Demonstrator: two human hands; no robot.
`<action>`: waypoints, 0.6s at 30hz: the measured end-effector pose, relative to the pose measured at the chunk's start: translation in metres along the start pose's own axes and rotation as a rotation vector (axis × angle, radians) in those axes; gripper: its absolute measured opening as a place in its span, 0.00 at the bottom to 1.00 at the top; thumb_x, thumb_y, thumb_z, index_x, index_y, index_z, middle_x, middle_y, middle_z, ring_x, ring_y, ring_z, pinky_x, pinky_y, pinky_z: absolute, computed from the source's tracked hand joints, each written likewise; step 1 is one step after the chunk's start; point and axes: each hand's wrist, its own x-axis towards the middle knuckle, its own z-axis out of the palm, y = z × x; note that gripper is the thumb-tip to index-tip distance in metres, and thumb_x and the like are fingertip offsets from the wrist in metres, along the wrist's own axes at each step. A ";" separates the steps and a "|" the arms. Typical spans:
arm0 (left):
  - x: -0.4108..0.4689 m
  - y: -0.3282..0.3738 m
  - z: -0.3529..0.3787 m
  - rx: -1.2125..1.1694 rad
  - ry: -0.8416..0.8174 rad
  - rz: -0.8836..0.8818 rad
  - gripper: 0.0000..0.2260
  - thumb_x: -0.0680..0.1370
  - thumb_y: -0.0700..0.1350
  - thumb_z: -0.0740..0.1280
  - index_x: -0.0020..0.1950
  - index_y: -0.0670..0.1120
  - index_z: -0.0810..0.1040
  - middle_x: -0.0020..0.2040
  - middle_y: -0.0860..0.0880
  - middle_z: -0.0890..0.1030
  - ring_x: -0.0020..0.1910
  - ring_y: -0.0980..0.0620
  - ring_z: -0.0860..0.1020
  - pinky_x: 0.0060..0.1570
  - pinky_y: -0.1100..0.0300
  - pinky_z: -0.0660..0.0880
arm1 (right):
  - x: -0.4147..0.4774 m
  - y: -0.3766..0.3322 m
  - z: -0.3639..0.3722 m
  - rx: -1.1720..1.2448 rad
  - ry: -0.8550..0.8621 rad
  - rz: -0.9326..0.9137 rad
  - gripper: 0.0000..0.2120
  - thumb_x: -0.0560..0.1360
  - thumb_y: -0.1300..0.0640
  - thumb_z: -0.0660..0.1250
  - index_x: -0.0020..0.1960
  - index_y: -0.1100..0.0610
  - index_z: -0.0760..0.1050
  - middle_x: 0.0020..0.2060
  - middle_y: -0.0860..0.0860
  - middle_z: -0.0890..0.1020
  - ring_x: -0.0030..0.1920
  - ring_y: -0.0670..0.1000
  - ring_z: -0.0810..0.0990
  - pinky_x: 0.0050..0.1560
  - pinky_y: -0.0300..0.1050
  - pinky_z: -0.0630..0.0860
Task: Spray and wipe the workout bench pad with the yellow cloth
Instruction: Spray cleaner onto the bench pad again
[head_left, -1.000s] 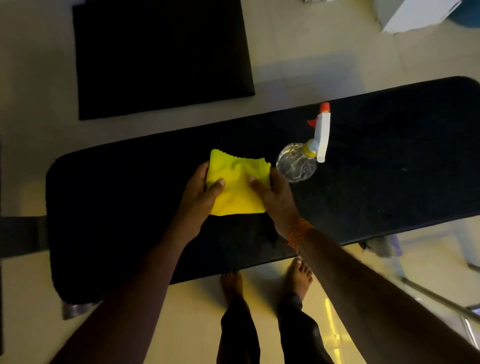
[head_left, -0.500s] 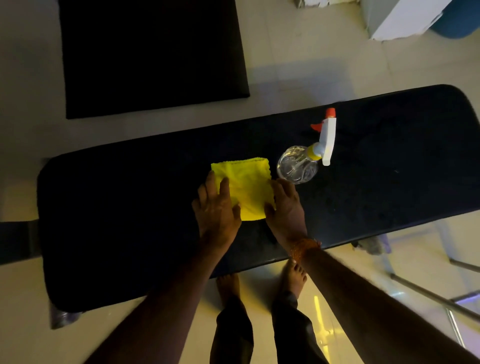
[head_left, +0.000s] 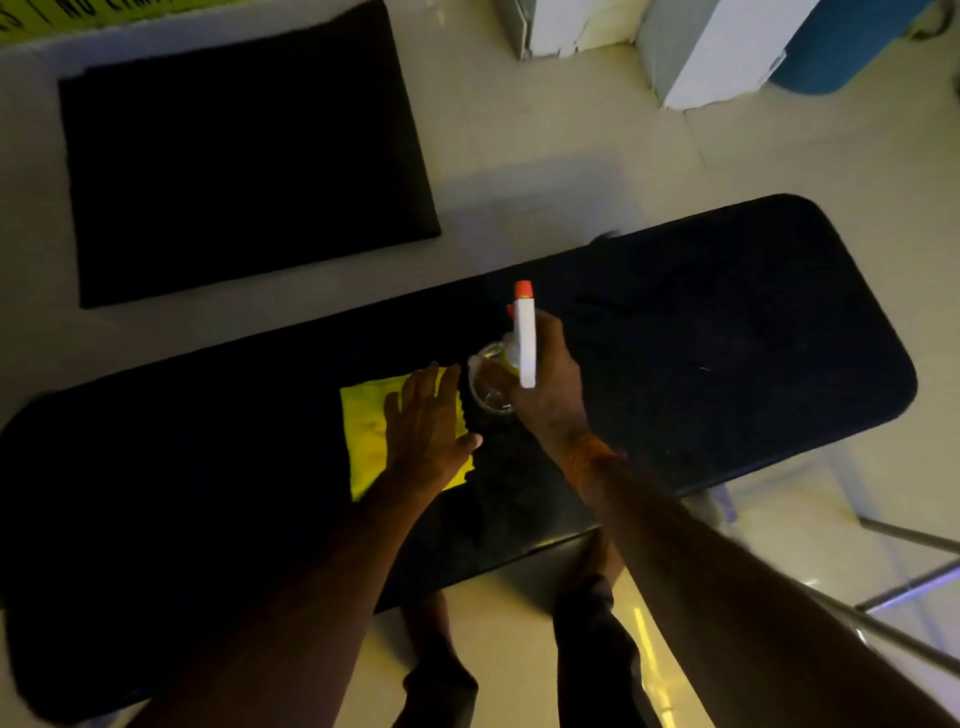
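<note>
At centre frame, the left hand (head_left: 426, 426) presses flat, fingers straight, on the folded yellow cloth (head_left: 366, 441); the right hand (head_left: 550, 384) has its grip wrapped round the clear plastic spray bottle (head_left: 491, 382) on the black padded worktop (head_left: 727, 364).

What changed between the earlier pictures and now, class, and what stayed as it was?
The right hand left the yellow cloth, moved to the right and took hold of the spray bottle. The left hand moved onto the cloth and now lies flat on it, fingers straight. The cloth stayed on the bench pad, and the bottle stayed beside it.
</note>
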 end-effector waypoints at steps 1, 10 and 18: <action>0.002 0.004 0.001 0.003 -0.010 -0.019 0.42 0.75 0.59 0.72 0.82 0.50 0.54 0.82 0.45 0.56 0.81 0.44 0.54 0.76 0.42 0.57 | 0.009 -0.004 -0.002 -0.009 -0.022 -0.036 0.32 0.68 0.47 0.81 0.66 0.51 0.71 0.49 0.41 0.81 0.52 0.46 0.83 0.53 0.49 0.85; 0.036 0.077 -0.002 0.064 -0.080 -0.065 0.44 0.74 0.59 0.73 0.82 0.52 0.51 0.83 0.46 0.53 0.82 0.44 0.53 0.77 0.39 0.54 | 0.043 0.012 -0.079 0.271 0.107 0.020 0.26 0.75 0.61 0.74 0.63 0.38 0.70 0.50 0.36 0.79 0.49 0.38 0.81 0.52 0.36 0.80; 0.093 0.197 0.018 0.034 -0.134 0.111 0.46 0.73 0.60 0.75 0.82 0.54 0.51 0.83 0.44 0.49 0.82 0.40 0.50 0.77 0.40 0.61 | 0.053 0.039 -0.201 0.481 0.256 0.203 0.18 0.76 0.58 0.75 0.58 0.38 0.75 0.59 0.51 0.82 0.53 0.51 0.83 0.44 0.45 0.81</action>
